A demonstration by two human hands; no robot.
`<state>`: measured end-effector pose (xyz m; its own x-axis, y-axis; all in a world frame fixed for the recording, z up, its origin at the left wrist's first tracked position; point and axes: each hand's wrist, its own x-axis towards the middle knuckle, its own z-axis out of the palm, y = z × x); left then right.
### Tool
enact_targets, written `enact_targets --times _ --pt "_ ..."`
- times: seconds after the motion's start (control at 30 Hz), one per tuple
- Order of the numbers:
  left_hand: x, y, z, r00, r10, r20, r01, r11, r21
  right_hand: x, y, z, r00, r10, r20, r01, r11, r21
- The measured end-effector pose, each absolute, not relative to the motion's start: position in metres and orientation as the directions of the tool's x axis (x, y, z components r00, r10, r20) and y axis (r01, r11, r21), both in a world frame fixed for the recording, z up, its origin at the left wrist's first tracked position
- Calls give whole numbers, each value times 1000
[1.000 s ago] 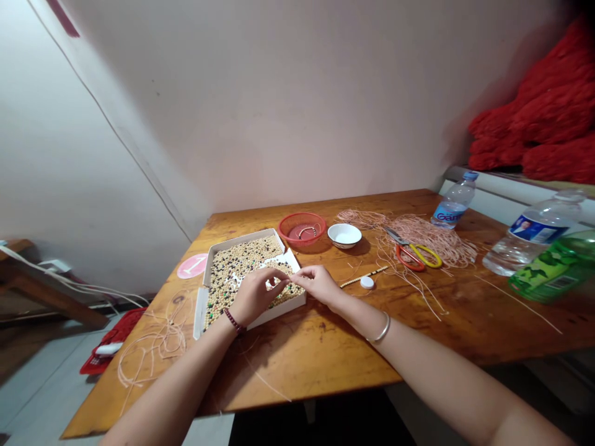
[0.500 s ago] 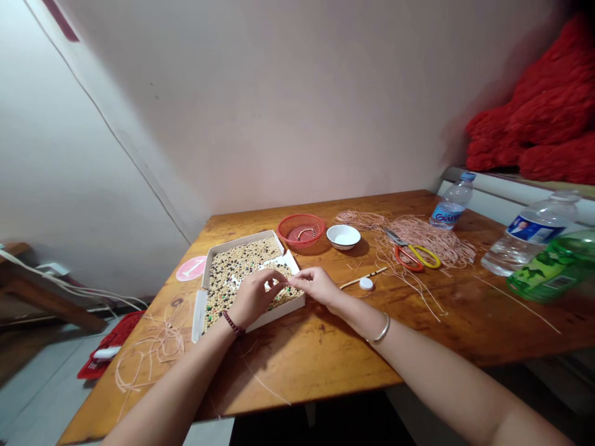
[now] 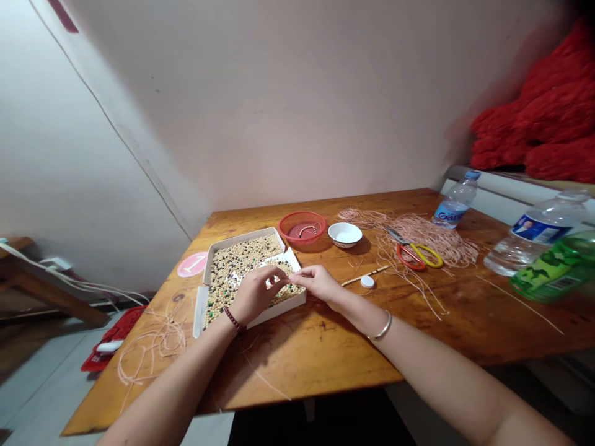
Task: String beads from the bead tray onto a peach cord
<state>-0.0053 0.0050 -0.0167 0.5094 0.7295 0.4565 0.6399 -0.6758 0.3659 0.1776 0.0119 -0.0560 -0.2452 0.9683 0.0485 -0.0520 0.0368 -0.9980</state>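
Observation:
Over the near right corner of a shallow white box [image 3: 203,303] of beads [image 3: 246,249], my two hands meet fingertip to fingertip. My left hand [image 3: 256,292] is closed in a pinch above the beads, which are mostly cream with dark and green ones among them. My right hand [image 3: 317,282] pinches too, just past the box's right edge. Whatever lies between the fingertips is too small to make out. Right of my right hand, a strung row of cream and dark beads [image 3: 354,280] lies on the table by a white round cap [image 3: 367,282].
Behind the box stand a red basket [image 3: 303,240] holding a beaded strand and a white bowl [image 3: 344,234]. Scissors [image 3: 409,249] rest on a heap of pink cord [image 3: 446,241]. Bottles [image 3: 453,204] line the right side. Loose cord [image 3: 158,347] lies at left on the wooden table [image 3: 325,365].
The view has shifted very slightly. Both hands keep their pinch at the same place by the box, with no clear change in what they hold.

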Motion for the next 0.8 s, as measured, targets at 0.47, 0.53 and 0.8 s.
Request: enact_targets --times 0.47,0.53,0.8 --pt "-3 3 -16 511 735 446 650 -669 360 178 11 -55 -208 977 50 0 51 -999" --pt "-3 2 -16 510 740 438 654 -664 361 178 12 -55 -198 979 40 3 42 -999" --pt "-3 2 -17 515 738 436 636 -671 382 178 11 -53 -180 983 43 -18 40 -999"
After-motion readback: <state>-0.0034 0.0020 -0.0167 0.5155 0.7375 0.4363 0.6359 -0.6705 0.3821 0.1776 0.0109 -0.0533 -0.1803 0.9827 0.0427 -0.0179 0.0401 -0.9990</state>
